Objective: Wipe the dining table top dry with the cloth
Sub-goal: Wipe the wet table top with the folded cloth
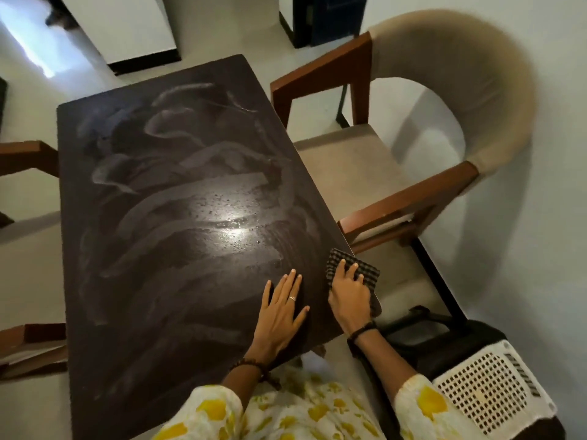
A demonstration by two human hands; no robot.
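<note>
A person leans over a dark table (165, 249) streaked with damp wipe marks; a wet glare with small droplets sits near the middle, toward the right edge. The left hand (281, 308) lies flat on the top near the near right corner, fingers straight and spread, holding nothing. Just beside it, the right hand (347, 292) presses a dark checked cloth (365, 274) onto the right edge, fingers laid over it and slightly curled; part of the cloth hangs past the edge. The cloth looks thin, soft and limp, likely light and a little damp, so it should bunch easily. A flat palm over its folded middle would probably steer it best. A chair (444, 128) stands beside the right edge.
</note>
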